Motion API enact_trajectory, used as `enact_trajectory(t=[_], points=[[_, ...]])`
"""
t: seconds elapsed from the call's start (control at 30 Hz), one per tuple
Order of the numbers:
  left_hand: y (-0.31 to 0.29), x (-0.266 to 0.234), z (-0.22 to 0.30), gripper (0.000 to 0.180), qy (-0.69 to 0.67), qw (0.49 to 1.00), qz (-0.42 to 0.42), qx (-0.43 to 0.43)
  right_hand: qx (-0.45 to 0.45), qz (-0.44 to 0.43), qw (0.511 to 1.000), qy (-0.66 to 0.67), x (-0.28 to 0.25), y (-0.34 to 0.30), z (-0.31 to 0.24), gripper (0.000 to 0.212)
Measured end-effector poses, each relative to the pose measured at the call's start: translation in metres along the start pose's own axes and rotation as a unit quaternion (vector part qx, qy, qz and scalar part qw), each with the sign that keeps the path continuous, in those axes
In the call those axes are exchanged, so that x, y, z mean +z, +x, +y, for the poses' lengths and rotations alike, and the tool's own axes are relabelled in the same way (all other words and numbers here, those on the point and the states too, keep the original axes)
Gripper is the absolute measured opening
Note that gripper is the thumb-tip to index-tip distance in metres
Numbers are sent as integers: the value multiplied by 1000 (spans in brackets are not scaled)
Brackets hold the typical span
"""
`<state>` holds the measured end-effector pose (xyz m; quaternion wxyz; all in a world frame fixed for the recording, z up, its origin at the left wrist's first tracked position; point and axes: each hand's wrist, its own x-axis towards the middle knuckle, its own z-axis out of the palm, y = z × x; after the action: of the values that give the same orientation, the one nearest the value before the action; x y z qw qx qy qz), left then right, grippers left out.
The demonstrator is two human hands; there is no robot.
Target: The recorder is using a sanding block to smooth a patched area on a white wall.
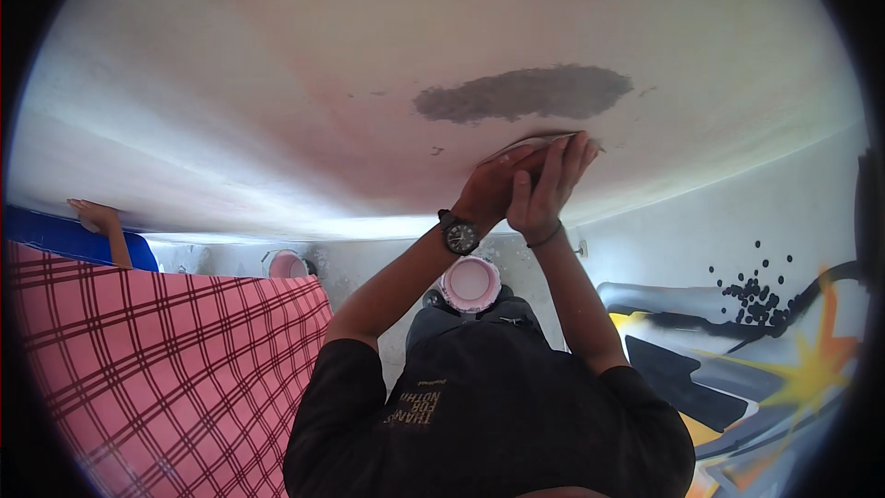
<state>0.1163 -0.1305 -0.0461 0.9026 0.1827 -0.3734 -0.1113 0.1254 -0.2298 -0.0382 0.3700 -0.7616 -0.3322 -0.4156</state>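
Observation:
My left hand [493, 192], with a dark wristwatch [459, 234] on its wrist, presses a thin grey sheet [539, 139] that looks like sandpaper against the pale wall [313, 65]. Its fingers are mostly covered. Across them lies my right hand [549, 192], its fingers stretched out toward the wall and a thin dark band on its wrist. Just above both hands the wall carries a long dark grey patch [525, 92] with a ragged outline. Smaller grey marks surround the patch. The sheet's far face is hidden against the wall.
A pink bucket [470, 284] stands on the floor below my hands, with another bucket [288, 265] further left. At the left, another person's hand [96, 217] touches the wall beside blue fabric. Pink plaid cloth [175, 360] fills the lower left. The right wall bears colourful painting [765, 378].

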Motion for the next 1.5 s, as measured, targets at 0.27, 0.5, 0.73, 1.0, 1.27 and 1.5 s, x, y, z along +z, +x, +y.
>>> enact_trajectory(t=[0.27,0.5,0.73,1.0,1.27,1.5], points=[[-75,0,63,48,547,799,228,-102,-63,-11,997,-42,53,-1,-57,60],[-79,-1,105,50,-114,991,38,53,-73,11,997,-27,66,40,-107,48],[-35,59,145,55,-116,987,-1,113,-89,12,996,-27,46,96,-141,47],[18,116,176,51,314,929,141,138,-121,-17,992,-32,11,171,-165,54],[86,169,191,47,951,183,122,216,-133,52,990,5,-37,237,-164,57],[137,181,164,43,975,75,53,200,-384,333,855,-102,-37,295,-79,55]])
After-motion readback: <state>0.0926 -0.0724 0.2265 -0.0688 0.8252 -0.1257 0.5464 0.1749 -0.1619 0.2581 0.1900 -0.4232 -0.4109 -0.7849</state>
